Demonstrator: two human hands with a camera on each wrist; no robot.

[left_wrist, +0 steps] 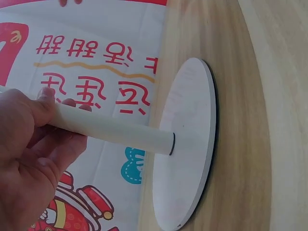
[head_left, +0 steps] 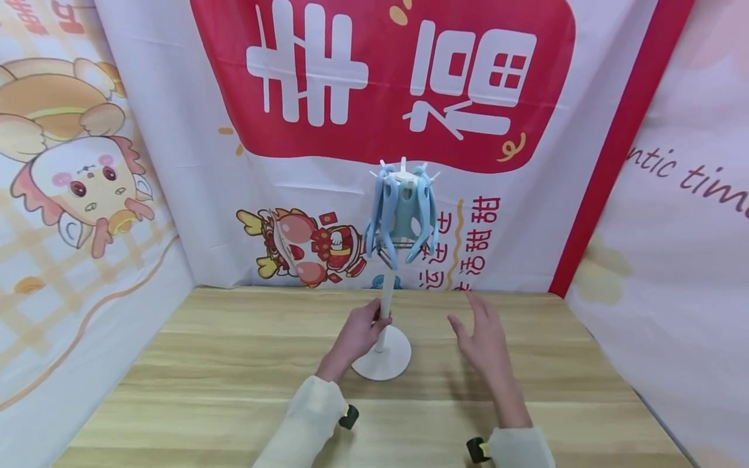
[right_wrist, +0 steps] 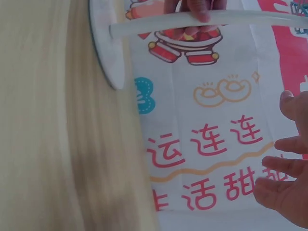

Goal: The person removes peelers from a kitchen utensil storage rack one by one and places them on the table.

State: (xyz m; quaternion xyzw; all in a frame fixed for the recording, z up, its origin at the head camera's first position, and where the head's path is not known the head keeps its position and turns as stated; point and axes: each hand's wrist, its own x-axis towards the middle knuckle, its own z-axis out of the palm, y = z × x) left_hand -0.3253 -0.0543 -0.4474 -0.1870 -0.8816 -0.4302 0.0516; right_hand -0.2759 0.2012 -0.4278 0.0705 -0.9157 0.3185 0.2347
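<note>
A white stand has a round base (head_left: pixel 391 364) on the table and a slim upright pole (head_left: pixel 388 286). Around its top, light blue plastic pieces that look like hangers (head_left: pixel 404 211) hang below short white pegs. My left hand (head_left: pixel 359 335) grips the pole a little above the base; in the left wrist view, the thumb and fingers of that hand (left_wrist: pixel 36 139) wrap around the pole (left_wrist: pixel 110 130). To the right of the stand, my right hand (head_left: pixel 486 335) is held in the air with fingers spread, touching nothing. The right wrist view catches its fingers (right_wrist: pixel 284 166) at the right edge.
The wood-grain table (head_left: pixel 234 364) ends at a printed cloth backdrop (head_left: pixel 187 195) with red and white lettering. Printed cloth walls (head_left: pixel 661 260) stand at both sides. A black and yellow band piece (head_left: pixel 476 450) is worn at each wrist.
</note>
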